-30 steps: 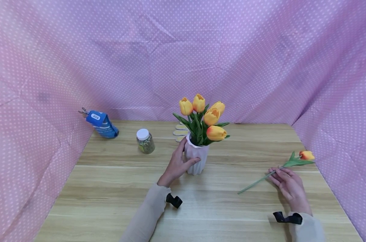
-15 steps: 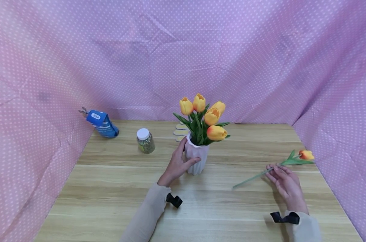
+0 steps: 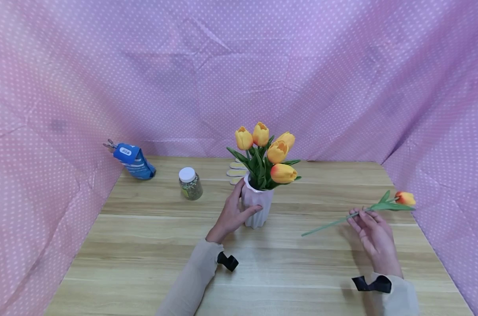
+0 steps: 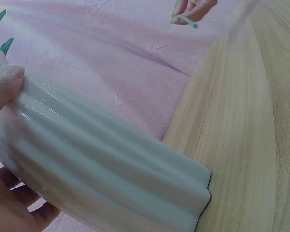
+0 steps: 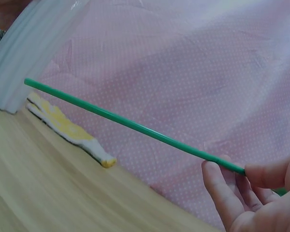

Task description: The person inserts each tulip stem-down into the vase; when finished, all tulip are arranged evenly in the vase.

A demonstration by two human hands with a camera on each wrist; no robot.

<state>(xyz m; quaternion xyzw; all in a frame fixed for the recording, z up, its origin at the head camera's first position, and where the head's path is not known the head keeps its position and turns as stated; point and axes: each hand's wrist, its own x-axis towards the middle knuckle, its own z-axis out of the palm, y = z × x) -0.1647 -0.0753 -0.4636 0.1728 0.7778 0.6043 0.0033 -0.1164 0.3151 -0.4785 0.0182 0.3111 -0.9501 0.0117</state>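
A white fluted vase (image 3: pixel 257 206) stands upright mid-table, filled with several orange-yellow tulips (image 3: pixel 277 152) and dark green leaves. My left hand (image 3: pixel 233 215) grips its left side, thumb across the front and fingers round the back, as the left wrist view also shows. Off to the right, my right hand (image 3: pixel 375 237) pinches a single tulip by its green stem (image 5: pixel 121 120), just below the leaves. Its orange-red bloom (image 3: pixel 405 198) points right, while the bare stem end slants down and left toward the vase.
Behind the vase lies a white and yellow glove (image 5: pixel 67 124), partly hidden in the head view. Left of it stand a jar (image 3: pixel 190 186) with a white lid and a blue bag (image 3: pixel 134 161) with a metal clip. Pink dotted cloth (image 3: pixel 239 79) encloses the wooden table (image 3: pixel 144 263).
My right hand has lifted the single tulip slightly, its stem end swinging up and left so that the stem lies flatter. The left hand and vase have stayed put.
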